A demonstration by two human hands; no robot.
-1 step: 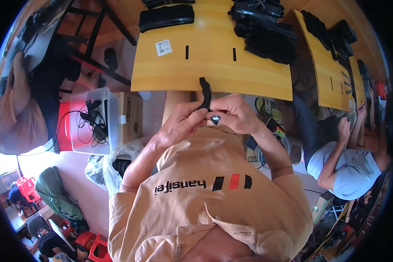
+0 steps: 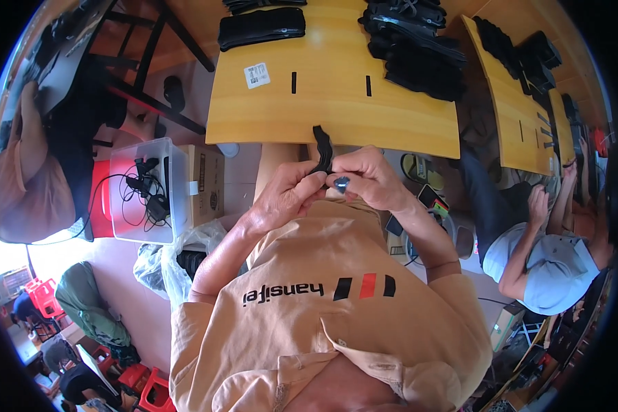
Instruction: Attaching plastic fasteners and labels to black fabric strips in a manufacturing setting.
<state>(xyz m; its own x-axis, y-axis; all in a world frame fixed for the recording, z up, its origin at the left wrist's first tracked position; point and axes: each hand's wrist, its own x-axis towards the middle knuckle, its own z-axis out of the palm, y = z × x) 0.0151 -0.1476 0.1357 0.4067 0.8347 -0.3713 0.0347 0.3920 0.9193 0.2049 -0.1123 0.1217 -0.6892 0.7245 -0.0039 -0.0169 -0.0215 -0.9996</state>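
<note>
A narrow black strip [image 2: 321, 145], apparently cloth, rises wavy from between my two hands, its free end close to the table's front edge. My left hand [image 2: 292, 193] pinches its lower part between thumb and bent fingers. Pressed up beside it, my right hand [image 2: 374, 180] has its fingers curled in, with the fingertips meeting at the strip. A small dark, shiny piece [image 2: 341, 183] shows at the right thumb; its kind cannot be made out. The lower end of the strip is hidden by my fingers.
Ahead stands a yellow wooden table [image 2: 323, 113] bearing a white label [image 2: 257, 75], folded black cloth [image 2: 261, 27] and a black pile [image 2: 415, 51]. A see-through bin [image 2: 151, 220] of cables and a cardboard box [image 2: 206, 182] stand left. Another person [image 2: 546, 268] sits right.
The strip's free end has dipped slightly toward me. The shiny piece at my right thumb has shifted a little right and turned. Both hands keep nearly the same place.
</note>
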